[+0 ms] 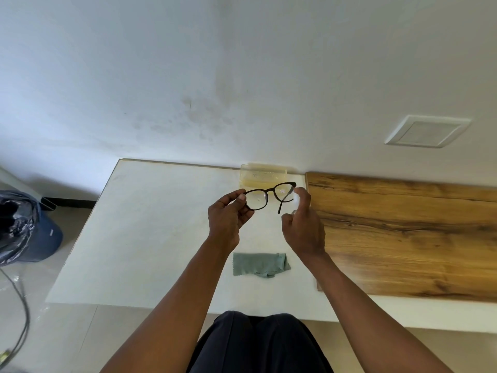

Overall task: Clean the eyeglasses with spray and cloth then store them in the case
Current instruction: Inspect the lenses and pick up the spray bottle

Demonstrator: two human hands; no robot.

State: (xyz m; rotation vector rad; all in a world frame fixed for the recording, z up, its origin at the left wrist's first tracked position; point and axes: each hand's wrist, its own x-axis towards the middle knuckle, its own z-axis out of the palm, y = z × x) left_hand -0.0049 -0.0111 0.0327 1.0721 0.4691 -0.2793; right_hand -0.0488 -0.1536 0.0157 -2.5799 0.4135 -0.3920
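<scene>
The left hand (228, 219) pinches the dark-framed eyeglasses (269, 196) at their left end, thumb and fingers closed on the frame corner, holding them up over the far part of the white desk (150, 238). One temple arm hangs down on the right side; the other is tucked behind the left hand, so I can't see it.

The right hand (302, 227) is curled around something small and clear just beside the right lens. It's probably the spray bottle (295, 203), but it's see-through and mostly covered by the fingers, so only a pale blur shows near the fingertips. Can't make out a nozzle or a label.

Behind the glasses, against the wall, sits a yellowish translucent case (265, 175). The frame overlaps its front edge, and I honestly can't tell if it's open or closed.

The green cloth (261, 265) lies crumpled on the desk between the two forearms, nearer the person, with nothing touching it.

To the right, a wood-grain board (403, 232) covers the desk and runs out of frame. At far left on the floor there's a bin with a dark bag (16, 227), cut off by the edge, plus a cable (22, 313) trailing out at the bottom corner. The person's dark trousers (258, 343) fill the bottom middle.
</scene>
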